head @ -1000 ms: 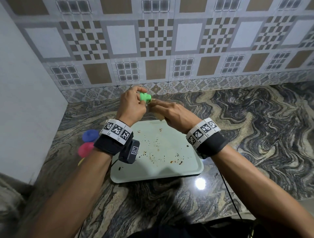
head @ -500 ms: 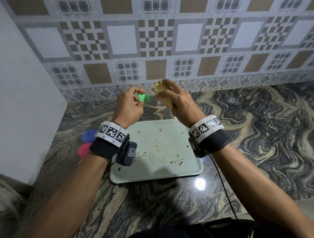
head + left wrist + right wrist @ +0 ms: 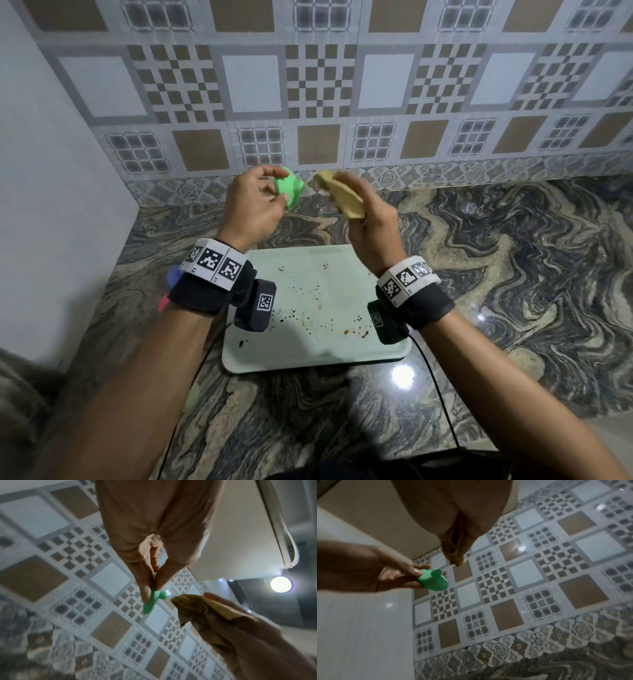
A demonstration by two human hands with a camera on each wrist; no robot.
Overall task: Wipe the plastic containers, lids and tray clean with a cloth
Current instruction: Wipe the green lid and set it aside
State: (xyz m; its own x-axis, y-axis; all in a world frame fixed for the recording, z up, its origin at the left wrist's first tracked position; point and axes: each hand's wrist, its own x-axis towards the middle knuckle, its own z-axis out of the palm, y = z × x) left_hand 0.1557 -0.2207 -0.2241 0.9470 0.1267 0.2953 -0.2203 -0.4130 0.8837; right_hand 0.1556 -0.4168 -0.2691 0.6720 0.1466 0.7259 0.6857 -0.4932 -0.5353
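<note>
My left hand [image 3: 270,192] pinches a small green lid [image 3: 287,192] with a round knob, held up above the counter; the lid [image 3: 151,601] shows edge-on in the left wrist view and face-on [image 3: 433,581] in the right wrist view. My right hand [image 3: 349,202] grips a folded yellowish cloth [image 3: 342,197], raised just right of the lid and apart from it. The cloth [image 3: 192,609] [image 3: 453,550] bunches in the fist. Below both hands lies a pale green tray [image 3: 308,356] speckled with brown crumbs and stains.
Blue [image 3: 174,275] and pink [image 3: 163,303] lids peek out behind my left wrist on the marble counter [image 3: 513,274]. A white wall [image 3: 51,205] closes the left side, a tiled wall [image 3: 342,102] the back. A cable [image 3: 442,394] trails from the right wrist.
The hands were together with the cloth against the green lid; the right hand has pulled the cloth away to the right and both hands have risen.
</note>
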